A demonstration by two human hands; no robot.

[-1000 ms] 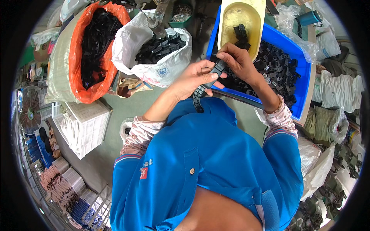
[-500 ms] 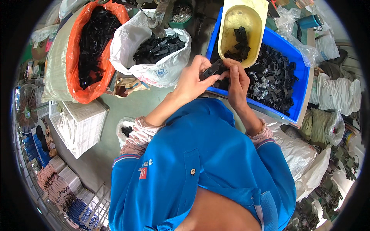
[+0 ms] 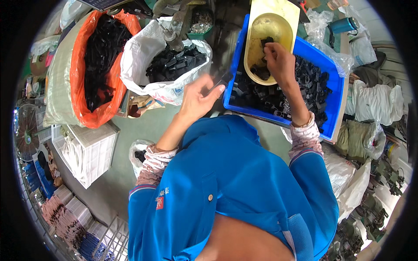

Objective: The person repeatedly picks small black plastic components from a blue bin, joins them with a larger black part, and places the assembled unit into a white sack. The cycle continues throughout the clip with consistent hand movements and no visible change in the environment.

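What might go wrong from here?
1. The right hand is at the yellow oval-welled tray, which overlaps the blue rectangular bin; a knock might spill small black parts among the bin's dark pieces.
2. The left hand hovers beside the white sack; anything dropped could reach the green floor.

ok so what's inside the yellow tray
Black parts show inside the yellow tray, toward its near end and by the fingertips of the right hand. That hand covers the tray's right side, hiding anything beneath.
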